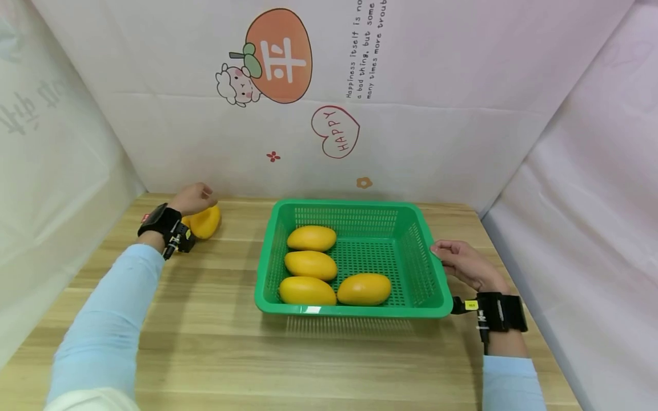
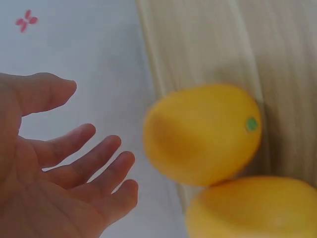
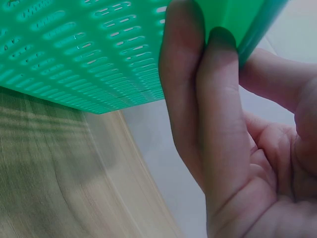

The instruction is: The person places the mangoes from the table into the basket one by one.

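My left hand [image 1: 194, 198] hovers at the table's far left, just by a pair of yellow mangoes [image 1: 207, 221]. In the left wrist view its fingers are spread and loosely bent, apart from the nearer mango [image 2: 203, 134], which bears a green spot. The second mango [image 2: 257, 210] lies against it. On the other side, my right hand [image 1: 470, 265] pinches the right rim of a green plastic basket [image 1: 354, 311]. Its thumb lies over the rim, and its fingers [image 3: 223, 114] press under it from outside. Several mangoes [image 1: 311, 265] lie in the basket, mostly along its left side.
The wooden table [image 1: 216, 354] carries the basket at its middle. A white printed sheet [image 1: 437, 142] stands upright behind the table, and pale sheets hang at the left and right sides. Both wrists wear black straps with small cameras.
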The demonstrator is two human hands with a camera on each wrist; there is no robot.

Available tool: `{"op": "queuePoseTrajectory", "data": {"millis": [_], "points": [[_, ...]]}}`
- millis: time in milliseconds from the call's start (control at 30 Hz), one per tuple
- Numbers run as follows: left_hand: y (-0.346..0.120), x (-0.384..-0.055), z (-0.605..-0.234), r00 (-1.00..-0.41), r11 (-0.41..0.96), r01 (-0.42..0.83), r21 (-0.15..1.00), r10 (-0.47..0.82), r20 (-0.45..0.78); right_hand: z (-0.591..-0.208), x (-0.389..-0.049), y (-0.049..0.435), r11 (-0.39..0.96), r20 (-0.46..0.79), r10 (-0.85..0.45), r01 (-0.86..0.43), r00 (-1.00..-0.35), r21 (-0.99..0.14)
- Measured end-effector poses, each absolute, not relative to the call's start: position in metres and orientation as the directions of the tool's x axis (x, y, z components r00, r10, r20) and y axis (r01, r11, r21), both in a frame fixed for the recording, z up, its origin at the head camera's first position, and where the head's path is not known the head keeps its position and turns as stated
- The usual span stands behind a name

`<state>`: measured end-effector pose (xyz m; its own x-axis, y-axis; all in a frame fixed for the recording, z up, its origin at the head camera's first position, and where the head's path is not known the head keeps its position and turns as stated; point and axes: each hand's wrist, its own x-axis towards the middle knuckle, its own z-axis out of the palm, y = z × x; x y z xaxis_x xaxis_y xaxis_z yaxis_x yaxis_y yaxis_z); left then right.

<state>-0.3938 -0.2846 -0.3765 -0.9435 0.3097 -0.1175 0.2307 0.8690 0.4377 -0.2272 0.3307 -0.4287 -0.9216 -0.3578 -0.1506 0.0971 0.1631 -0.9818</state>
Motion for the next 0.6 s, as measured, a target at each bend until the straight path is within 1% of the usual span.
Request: {"op": "queuePoseTrajectory", "data": {"millis": [200,367,500,600], "points": [[-0.297,-0.406,-0.398,-0.948,0.913,0.222,0.341,0.285,-0.145,-0.430,-0.227,0.331,0.152,-0.151,-0.362,0.102,-0.920,-0.983],[-0.305,-0.418,-0.415,-0.958,0.937,0.208,0.282,0.254,-0.137,-0.431,-0.228,0.329,0.123,-0.147,-0.367,0.109,-0.919,-0.986],[-0.307,-0.428,-0.419,-0.960,0.950,0.151,0.275,0.208,-0.190,-0.432,-0.227,0.330,0.131,-0.151,-0.359,0.110,-0.921,-0.985],[-0.308,-0.435,-0.421,-0.949,0.961,0.124,0.248,0.188,-0.253,-0.431,-0.226,0.330,0.133,-0.149,-0.360,0.107,-0.921,-0.985]]}}
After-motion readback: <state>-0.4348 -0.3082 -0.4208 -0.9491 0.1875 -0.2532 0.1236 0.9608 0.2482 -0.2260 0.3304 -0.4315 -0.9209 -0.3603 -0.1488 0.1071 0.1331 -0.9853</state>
